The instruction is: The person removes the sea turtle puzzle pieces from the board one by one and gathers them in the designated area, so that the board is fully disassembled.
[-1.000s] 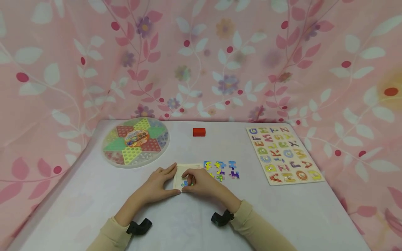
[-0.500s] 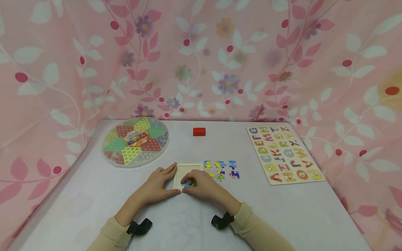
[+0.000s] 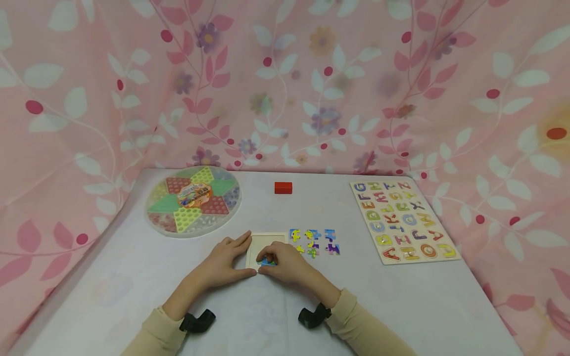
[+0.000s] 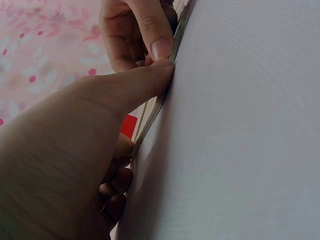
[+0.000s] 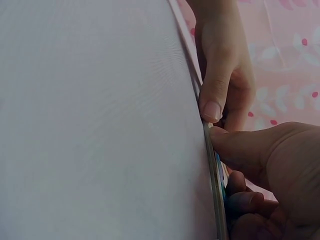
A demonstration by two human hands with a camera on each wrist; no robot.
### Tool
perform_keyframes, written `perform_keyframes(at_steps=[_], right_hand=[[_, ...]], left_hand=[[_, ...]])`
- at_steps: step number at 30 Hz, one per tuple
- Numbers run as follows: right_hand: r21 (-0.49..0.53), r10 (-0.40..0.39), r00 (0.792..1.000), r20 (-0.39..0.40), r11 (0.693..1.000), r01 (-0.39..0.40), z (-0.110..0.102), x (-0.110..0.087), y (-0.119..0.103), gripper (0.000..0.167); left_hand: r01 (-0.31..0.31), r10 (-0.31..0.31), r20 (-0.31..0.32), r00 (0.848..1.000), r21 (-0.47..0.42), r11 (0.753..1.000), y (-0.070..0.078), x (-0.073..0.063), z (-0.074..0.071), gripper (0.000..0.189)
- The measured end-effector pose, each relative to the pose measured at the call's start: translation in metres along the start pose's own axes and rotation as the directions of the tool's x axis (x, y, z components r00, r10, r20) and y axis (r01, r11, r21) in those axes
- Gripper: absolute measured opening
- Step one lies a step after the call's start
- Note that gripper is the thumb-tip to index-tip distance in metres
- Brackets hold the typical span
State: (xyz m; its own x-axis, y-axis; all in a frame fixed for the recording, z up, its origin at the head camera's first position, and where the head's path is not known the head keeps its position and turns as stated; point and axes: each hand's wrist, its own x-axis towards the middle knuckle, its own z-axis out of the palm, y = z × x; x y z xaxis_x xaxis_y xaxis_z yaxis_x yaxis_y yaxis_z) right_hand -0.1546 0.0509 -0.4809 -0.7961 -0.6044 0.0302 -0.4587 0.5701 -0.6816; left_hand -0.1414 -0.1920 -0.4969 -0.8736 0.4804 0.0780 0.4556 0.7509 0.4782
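A small wooden puzzle tray (image 3: pixel 269 234) lies on the table in the head view. My left hand (image 3: pixel 220 263) holds its left side, thumb at the near edge and fingers at the far left corner. Over the near part of the tray, my right hand (image 3: pixel 288 263) pinches a blue jigsaw piece (image 3: pixel 265 262), with thumb and curled fingers partly covering it. Both thumbs are close together along the tray's near edge in the left wrist view, my left thumb (image 4: pixel 145 82) lying against it. Several loose jigsaw pieces (image 3: pixel 332 248) lie just right of the tray, some partly hidden by my right hand.
A round Chinese checkers board (image 3: pixel 215 205) sits at the back left. Near the table's back edge is a red block (image 3: pixel 283 188). An alphabet puzzle board (image 3: pixel 418 236) lies on the right. Pink floral cloth (image 3: pixel 285 99) hangs behind the white table (image 3: pixel 267 316).
The blue piece has turned and shifted slightly within the near part of the tray under my right fingers. My left hand keeps its place on the tray.
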Motion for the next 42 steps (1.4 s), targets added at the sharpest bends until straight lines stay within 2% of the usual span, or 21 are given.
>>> perform_keyframes(at_steps=[16, 27, 34, 38, 42], right_hand=[[-0.041, 0.037, 0.999, 0.004, 0.998, -0.037, 0.000, -0.002, -0.003, 0.019], [-0.054, -0.001, 1.000, -0.011, 0.999, 0.000, -0.001, -0.005, -0.005, 0.020], [-0.031, 0.054, 0.998, 0.033, 0.998, -0.053, -0.005, -0.004, -0.003, 0.035], [-0.001, 0.083, 0.994, 0.066, 0.997, -0.083, -0.010, -0.004, -0.001, 0.032], [0.022, 0.077, 0.995, 0.067, 0.997, -0.078, -0.012, -0.004, -0.001, 0.027]], left_hand=[[0.004, -0.004, 0.002, 1.000, 0.010, 1.000, -0.001, 0.000, 0.001, 0.096], [0.007, -0.007, -0.001, 1.000, 0.008, 1.000, 0.002, -0.001, 0.000, 0.095], [0.008, -0.008, -0.005, 1.000, 0.005, 1.000, 0.002, -0.002, 0.001, 0.095], [0.005, -0.005, -0.008, 1.000, 0.006, 1.000, 0.002, -0.001, 0.001, 0.096], [0.002, -0.002, -0.005, 1.000, 0.007, 1.000, 0.002, 0.000, 0.000, 0.096]])
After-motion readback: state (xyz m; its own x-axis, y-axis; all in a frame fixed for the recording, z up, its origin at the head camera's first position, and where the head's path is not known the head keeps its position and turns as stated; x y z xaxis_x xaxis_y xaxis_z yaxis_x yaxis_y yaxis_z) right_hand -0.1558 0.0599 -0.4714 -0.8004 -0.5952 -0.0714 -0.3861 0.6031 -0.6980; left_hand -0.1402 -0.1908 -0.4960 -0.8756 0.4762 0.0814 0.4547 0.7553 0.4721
